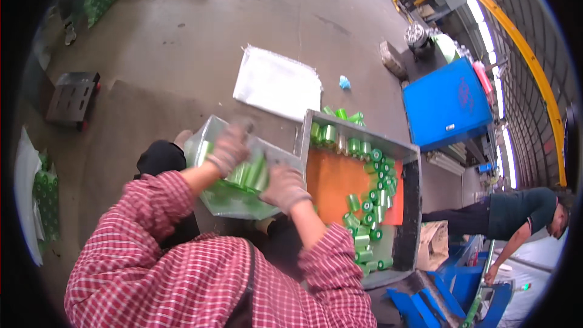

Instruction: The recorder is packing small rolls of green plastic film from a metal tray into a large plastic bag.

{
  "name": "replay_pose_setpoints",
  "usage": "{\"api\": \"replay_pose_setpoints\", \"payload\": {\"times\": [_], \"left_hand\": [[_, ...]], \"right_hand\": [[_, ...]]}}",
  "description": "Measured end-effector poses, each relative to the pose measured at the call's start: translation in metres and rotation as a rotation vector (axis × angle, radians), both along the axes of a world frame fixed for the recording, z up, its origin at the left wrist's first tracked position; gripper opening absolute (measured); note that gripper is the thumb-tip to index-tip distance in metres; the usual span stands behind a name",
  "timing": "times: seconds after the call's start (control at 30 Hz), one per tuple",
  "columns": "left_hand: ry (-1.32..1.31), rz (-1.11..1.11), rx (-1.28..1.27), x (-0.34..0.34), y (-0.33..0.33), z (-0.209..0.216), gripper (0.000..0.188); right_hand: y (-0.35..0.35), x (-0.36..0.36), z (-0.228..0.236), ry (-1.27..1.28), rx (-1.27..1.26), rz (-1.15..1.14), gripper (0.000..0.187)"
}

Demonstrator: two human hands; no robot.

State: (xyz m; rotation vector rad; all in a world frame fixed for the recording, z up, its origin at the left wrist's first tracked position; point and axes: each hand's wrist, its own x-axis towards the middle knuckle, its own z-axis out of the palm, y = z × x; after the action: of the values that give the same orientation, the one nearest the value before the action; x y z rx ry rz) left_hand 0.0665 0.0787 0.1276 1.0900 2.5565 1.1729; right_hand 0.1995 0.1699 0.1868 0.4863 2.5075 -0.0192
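Observation:
A clear plastic bag (228,203), opened out into a box shape, stands in front of me with several green rolls (246,175) inside. My left hand (232,147), in a greyish work glove, is over the bag's far left part, beside the rolls. Its fingers are smeared by motion. At the right end of the rolls is my right hand (284,187), also gloved, close against them. Its fingertips are blurred and partly hidden, so I cannot make out a grip.
To the right stands a grey bin (414,206) with an orange bottom (331,185) and many green rolls (376,191). White folded sheeting (278,82) lies on the floor beyond. A blue box (448,104), a dolly (71,98) and a paper sack (433,246) stand around. A co-worker (516,215) bends at machinery on the right.

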Motion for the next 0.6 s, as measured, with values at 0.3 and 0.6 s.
{"api": "replay_pose_setpoints", "payload": {"times": [0.3, 0.6], "left_hand": [[-0.082, 0.218, 0.406, -0.085, -0.164, 0.0, 0.029], [-0.229, -0.282, 0.17, -0.027, 0.043, 0.047, 0.052]], "right_hand": [[0.192, 0.112, -0.068, 0.969, -0.539, -0.779, 0.081], [0.198, 0.24, -0.32, 0.166, -0.031, -1.193, 0.093]]}}
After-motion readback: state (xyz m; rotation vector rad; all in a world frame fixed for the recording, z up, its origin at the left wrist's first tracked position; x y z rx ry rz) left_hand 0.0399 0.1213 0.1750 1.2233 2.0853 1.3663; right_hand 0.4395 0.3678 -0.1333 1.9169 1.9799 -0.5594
